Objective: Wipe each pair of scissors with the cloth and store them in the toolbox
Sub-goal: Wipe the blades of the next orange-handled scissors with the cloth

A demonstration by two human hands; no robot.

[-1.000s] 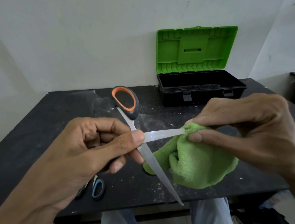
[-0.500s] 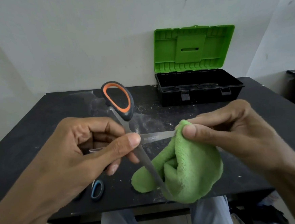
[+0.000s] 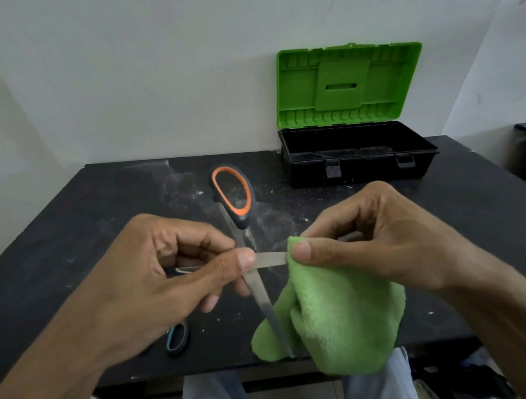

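From my end, the black desk (image 3: 84,219) carries the open toolbox (image 3: 360,172) at its far right corner, lid up. Its inside is too dark for me to tell whether any scissors lie in it. The green cloth (image 3: 343,319) hangs past the desk's near edge, and the right hand (image 3: 384,237) pinches its top between thumb and fingers around one blade of the orange-handled scissors (image 3: 241,223). The left hand (image 3: 154,277) is curled round the lower handle, thumb pressed near the pivot. It holds the scissors wide open above the middle of the desk. That worries me most: the free blade points down toward the near edge and the lap below, its tip against a loose fold of cloth. A slip of the left grip could snag the cloth or drop the point onto the legs. The right thumb also sits close to the crossing; if the blades swing closed, they could nip it. The lower handle is hidden in the left palm and the wrapped blade's tip behind the right fingers. A blue handle loop (image 3: 169,340) by the near edge is all I see of another pair.
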